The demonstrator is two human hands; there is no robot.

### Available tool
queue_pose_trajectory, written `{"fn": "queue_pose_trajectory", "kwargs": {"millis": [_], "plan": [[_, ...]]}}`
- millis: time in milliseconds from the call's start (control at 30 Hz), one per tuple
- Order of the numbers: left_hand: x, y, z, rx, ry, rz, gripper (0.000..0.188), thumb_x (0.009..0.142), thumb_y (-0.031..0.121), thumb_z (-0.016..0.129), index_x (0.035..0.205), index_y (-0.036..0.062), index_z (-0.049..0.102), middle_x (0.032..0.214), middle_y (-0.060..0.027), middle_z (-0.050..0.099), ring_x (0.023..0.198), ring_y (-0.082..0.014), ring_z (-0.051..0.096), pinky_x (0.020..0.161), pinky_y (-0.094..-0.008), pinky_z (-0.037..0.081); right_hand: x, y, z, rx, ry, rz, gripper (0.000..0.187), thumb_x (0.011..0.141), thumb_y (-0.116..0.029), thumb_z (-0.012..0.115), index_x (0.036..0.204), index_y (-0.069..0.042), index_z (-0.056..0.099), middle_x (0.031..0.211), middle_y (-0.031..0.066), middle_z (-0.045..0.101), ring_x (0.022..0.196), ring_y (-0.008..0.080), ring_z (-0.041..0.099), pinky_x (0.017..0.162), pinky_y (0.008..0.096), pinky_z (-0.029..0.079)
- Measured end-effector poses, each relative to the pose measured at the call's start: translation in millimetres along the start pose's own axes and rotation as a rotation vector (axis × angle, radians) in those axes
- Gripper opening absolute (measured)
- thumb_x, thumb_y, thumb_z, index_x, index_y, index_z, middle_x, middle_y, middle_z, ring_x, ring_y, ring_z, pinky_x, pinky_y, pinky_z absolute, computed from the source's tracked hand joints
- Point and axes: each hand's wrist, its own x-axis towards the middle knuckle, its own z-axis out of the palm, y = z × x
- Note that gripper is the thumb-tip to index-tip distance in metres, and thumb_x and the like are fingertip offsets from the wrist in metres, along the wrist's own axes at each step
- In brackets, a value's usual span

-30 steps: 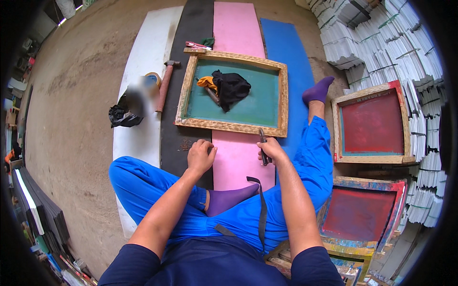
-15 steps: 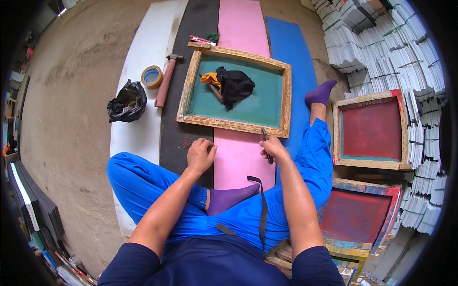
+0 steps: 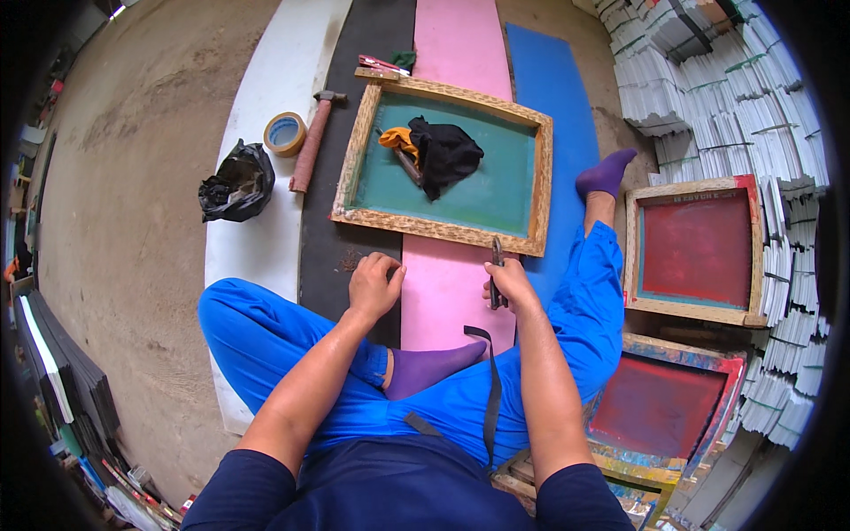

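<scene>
My right hand [image 3: 512, 285] grips dark pliers [image 3: 497, 257], their jaws pointing away from me at the near rail of a wooden screen-printing frame [image 3: 443, 232]. The frame lies flat with green mesh. On the mesh rest a black cloth [image 3: 453, 159], an orange cloth [image 3: 396, 138] and a rod-like handle [image 3: 409, 166] partly under the black cloth. Closer to me than the frame, my left hand [image 3: 375, 288] is closed with curled fingers; whatever they hold, if anything, is hidden. Small brown bits [image 3: 349, 260] lie on the black strip just beyond it.
Left of the frame are a hammer [image 3: 310, 149], a tape roll [image 3: 285, 153] and a black plastic bag [image 3: 248, 193]. Two red-mesh frames, one upper [image 3: 695, 311] and one lower [image 3: 660, 407], stand right of my leg. Bundled paper stacks [image 3: 735, 106] rise beyond them.
The pliers have turned more upright in my right hand, and their jaws now look wider apart. My left hand stays nearly in place. The whole view has shifted slightly.
</scene>
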Motion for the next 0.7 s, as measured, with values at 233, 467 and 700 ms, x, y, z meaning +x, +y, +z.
{"fn": "queue_pose_trajectory", "kwargs": {"millis": [233,467,700], "plan": [[0.7,1.5,-0.4,-0.021,0.008,0.006,0.015,0.087,0.023,0.073,0.084,0.0078,0.072,0.092,-0.0104,0.068,0.090,-0.0328,0.064,0.080,-0.0444,0.052,16.2,-7.6,-12.6,-0.033,-0.084,0.083,0.027,0.099,-0.020,0.059,0.110,0.004,0.053,0.080,0.0146,0.064,0.061,0.0287,0.069,0.049,0.0454,0.058],[2.1,0.9,-2.5,-0.052,0.034,0.012,0.016,0.087,0.023,0.073,0.084,0.0075,0.073,0.089,-0.0102,0.068,0.088,-0.0326,0.063,0.079,-0.0442,0.052,6.4,-45.3,-26.0,-0.145,-0.151,0.254,0.029,0.101,-0.023,0.057,0.108,0.005,0.054,0.080,0.0175,0.066,0.069,0.0341,0.072,0.053,0.0507,0.060],[5.0,3.6,-0.8,-0.087,0.018,-0.006,0.016,0.088,0.024,0.072,0.084,0.0075,0.073,0.088,-0.0097,0.068,0.088,-0.0316,0.063,0.078,-0.0438,0.052,11.3,-57.4,-30.0,-0.292,-0.134,0.347,0.032,0.101,-0.024,0.056,0.112,0.006,0.053,0.081,0.0210,0.066,0.070,0.0360,0.071,0.057,0.0551,0.058]]}}
